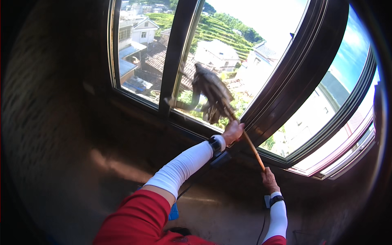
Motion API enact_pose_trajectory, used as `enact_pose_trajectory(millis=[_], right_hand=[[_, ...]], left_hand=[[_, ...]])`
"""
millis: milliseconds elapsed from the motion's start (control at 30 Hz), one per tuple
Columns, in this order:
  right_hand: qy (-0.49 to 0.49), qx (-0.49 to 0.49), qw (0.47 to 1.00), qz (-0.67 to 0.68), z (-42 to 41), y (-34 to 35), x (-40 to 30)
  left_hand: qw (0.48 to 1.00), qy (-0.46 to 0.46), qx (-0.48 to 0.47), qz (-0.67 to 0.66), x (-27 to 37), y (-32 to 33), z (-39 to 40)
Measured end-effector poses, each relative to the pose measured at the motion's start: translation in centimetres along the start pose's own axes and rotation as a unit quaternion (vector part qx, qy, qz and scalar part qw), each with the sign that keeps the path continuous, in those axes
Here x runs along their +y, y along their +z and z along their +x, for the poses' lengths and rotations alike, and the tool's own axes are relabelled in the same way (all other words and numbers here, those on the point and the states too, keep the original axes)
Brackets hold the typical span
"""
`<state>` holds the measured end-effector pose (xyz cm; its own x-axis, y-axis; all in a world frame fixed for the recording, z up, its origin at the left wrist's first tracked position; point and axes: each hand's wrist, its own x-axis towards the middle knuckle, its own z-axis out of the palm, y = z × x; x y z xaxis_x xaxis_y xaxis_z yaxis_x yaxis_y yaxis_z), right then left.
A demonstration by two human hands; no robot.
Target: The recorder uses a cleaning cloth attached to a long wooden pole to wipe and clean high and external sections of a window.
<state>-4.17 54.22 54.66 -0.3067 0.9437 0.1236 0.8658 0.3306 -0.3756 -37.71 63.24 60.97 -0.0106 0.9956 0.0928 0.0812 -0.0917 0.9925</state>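
A cloth-strip mop with a thin wooden handle (pixel 253 148) slants up across the view, and both my hands grip it. My left hand (pixel 234 131) is closed around the handle just below the grey mop head (pixel 211 88). Lower down, my right hand (pixel 270 180) grasps the handle near its bottom end. The mop head is blurred, its strips hanging loose in front of a window pane (pixel 223 55). I cannot tell whether the strips touch the glass.
Dark window frames (pixel 176 61) stand before me, with more panes curving off to the right. A dark sill (pixel 196 130) runs below them. On the floor (pixel 211 211) near my body lies a blue object (pixel 173 212), partly hidden by my left arm. A black cable (pixel 261 229) hangs by my right forearm.
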Motion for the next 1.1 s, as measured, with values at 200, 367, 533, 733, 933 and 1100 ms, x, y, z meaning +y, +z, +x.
enact_pose_trajectory(millis=[200,367,533,733,933,1100], right_hand=[[-0.088,-0.011,0.995,-0.045,-1.6,-0.1,0.3],[-0.034,0.101,0.994,0.001,-0.6,-6.1,3.0],[-0.046,0.112,0.982,0.142,3.3,-8.2,5.5],[-0.025,-0.1,0.989,0.105,-3.6,-7.4,11.3],[0.055,-0.208,0.976,-0.036,-14.3,-10.0,21.6],[0.043,-0.176,0.98,-0.08,-12.0,-12.4,20.6]], left_hand=[[0.959,-0.196,0.125,-0.161,-8.6,-0.8,-2.7],[0.978,0.083,0.178,0.069,8.3,-0.5,3.4],[0.942,0.243,0.167,0.162,24.6,3.2,4.3],[0.994,-0.027,-0.073,0.078,14.4,5.9,-1.4],[0.96,-0.239,-0.087,-0.117,-2.5,15.9,-6.2],[0.943,-0.252,-0.001,-0.219,-4.7,17.3,-5.4]])
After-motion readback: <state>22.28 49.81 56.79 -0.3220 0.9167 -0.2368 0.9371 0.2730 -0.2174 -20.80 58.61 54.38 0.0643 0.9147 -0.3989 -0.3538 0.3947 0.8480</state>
